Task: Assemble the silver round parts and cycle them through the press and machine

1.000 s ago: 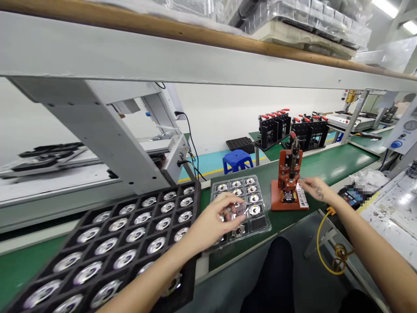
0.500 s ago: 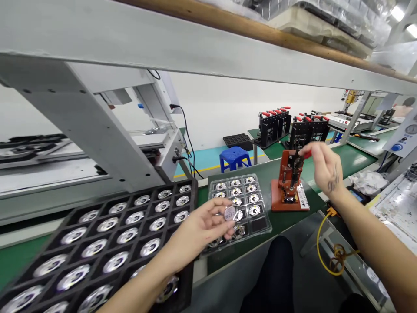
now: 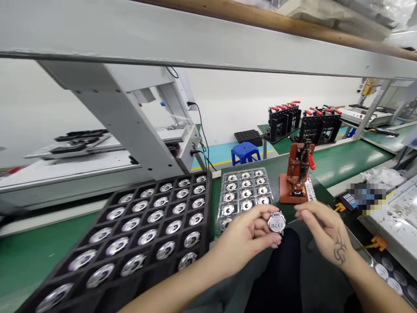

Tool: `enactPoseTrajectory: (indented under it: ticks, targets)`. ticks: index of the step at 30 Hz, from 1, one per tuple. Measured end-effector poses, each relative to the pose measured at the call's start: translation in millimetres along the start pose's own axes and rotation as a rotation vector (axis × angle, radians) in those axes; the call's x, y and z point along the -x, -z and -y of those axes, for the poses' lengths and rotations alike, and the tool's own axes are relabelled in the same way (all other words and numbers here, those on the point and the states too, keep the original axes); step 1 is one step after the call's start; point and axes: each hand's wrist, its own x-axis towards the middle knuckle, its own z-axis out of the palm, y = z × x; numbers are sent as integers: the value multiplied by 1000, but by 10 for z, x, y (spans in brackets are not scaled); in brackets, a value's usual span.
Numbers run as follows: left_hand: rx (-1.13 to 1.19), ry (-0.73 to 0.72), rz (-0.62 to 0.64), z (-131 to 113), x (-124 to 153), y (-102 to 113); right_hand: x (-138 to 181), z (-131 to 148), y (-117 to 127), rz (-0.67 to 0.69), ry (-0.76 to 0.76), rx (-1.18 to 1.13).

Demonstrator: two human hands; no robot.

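Observation:
My left hand [image 3: 249, 237] pinches a small round silver part [image 3: 276, 222] with a white label on its face, held in front of my lap. My right hand [image 3: 322, 228] hovers just right of that part, fingers apart and holding nothing. Behind the hands lies a clear blister tray [image 3: 245, 194] with several of the same round parts in its pockets. To its right stands a small orange toggle press [image 3: 298, 176] with a red-tipped lever.
A large black foam tray [image 3: 137, 230] full of several shiny round parts fills the left of the green belt [image 3: 345, 161]. A white machine frame [image 3: 130, 126] rises behind it. Black clamp fixtures [image 3: 301, 121] and a blue stool [image 3: 245, 152] stand farther back. White cloth [image 3: 379, 176] lies at right.
My right hand left the press lever and came down beside the part. My left hand carried the round part rightward off the clear tray toward my lap. The view shifted left.

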Motion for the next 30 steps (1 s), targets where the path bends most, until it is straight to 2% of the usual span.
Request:
enactPoseTrajectory:
  ticks: [2, 4, 8, 13, 21, 30]
  targets:
    - [2, 1, 57, -2, -43, -117, 169, 57, -48, 100, -237, -159]
    - [-2, 10, 104, -7, -100, -215, 273, 74, -37, 109, -413, -267]
    - [-30, 34, 187, 0, -200, -389, 397, 96, 129, 89, -559, -365]
    - [8, 51, 239, 31, -262, -566, 489, 144, 321, 47, -593, -419]
    - [196, 58, 327, 42, -304, -708, 556, 151, 422, -5, -597, -478]
    - [48, 22, 289, -50, -276, -784, 564, 218, 487, 12, -511, -408]
